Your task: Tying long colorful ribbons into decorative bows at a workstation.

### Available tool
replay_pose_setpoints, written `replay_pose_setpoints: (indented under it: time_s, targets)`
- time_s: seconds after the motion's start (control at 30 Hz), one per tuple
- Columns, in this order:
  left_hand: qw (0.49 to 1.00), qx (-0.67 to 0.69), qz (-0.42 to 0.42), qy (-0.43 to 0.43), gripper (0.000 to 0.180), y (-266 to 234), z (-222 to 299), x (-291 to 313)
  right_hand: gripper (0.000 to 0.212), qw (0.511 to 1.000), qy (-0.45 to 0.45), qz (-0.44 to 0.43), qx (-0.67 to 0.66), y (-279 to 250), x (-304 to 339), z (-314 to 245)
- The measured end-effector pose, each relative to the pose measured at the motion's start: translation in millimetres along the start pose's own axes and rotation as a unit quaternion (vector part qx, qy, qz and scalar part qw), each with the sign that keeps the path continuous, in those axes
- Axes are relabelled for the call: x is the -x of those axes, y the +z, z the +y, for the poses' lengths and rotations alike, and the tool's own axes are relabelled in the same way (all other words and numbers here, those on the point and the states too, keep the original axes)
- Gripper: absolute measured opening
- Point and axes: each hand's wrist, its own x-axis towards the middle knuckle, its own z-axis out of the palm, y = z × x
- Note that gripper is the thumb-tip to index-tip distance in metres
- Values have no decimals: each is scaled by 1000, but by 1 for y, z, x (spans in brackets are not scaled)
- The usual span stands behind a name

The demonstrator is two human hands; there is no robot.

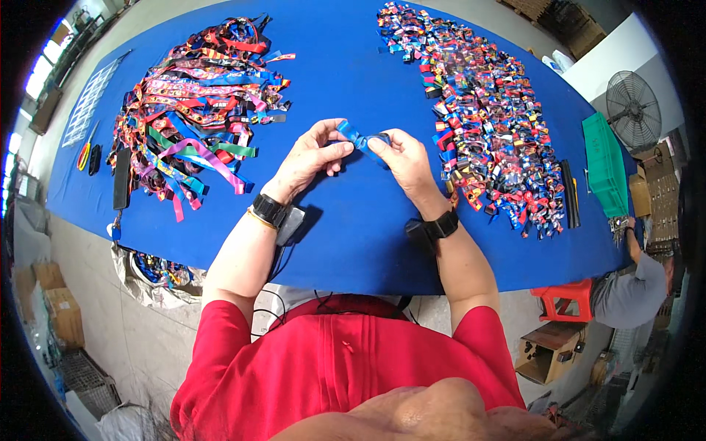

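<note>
Above the middle of the blue table, both hands hold a short blue ribbon strap (360, 142) that looks looped or folded. My left hand (316, 154) pinches its left end between thumb and fingers. At the other end, my right hand (401, 158) is closed, thumb on the ribbon. A dark bit shows by the right fingertips, too small to name. To the left lies a heap of long printed ribbon straps (198, 95) in many colours. On the right, rows of short folded ribbon pieces (493, 117) cover a wide strip of cloth.
Scissors (84, 156) with yellow-red handles lie at the table's left. A green crate (605, 165), dark rods (570, 195) and a fan (632, 106) are on the right. A co-worker (632, 290) is by a red stool (565, 301). A white sack (147, 283) hangs below the left edge.
</note>
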Motion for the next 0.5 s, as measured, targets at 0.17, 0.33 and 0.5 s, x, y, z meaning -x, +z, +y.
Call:
replay_pose_setpoints:
  time_s: [0.17,0.33,0.5]
  targets:
    - [999,21,-22,-10,42,-1,2,3,15,1000,-11,-29,-1,9,5,-3]
    - [998,-39,-45,-17,20,-1,2,5,12,999,-14,-28,15,12,3,2]
    - [995,-90,-29,-13,19,-1,0,2,10,999,1,-44,-10,9,2,2]
